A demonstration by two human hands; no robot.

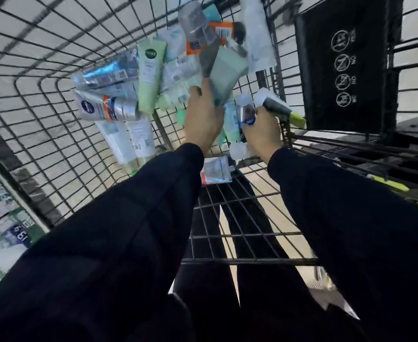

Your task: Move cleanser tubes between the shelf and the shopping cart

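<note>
A black flap [343,62] hangs at the right of the scene, printed with four white crossed-out circle signs stacked one under another. Below the flap and to its right runs a dark rack of wire bars [366,154], with a yellow-green strip [388,185] lying along its near edge. Pale tiled floor [55,45] spreads far to the left of the flap. Down in the lower left corner, well apart from the flap, blurred green and white price labels [3,233] show, their print too smeared to read.
</note>
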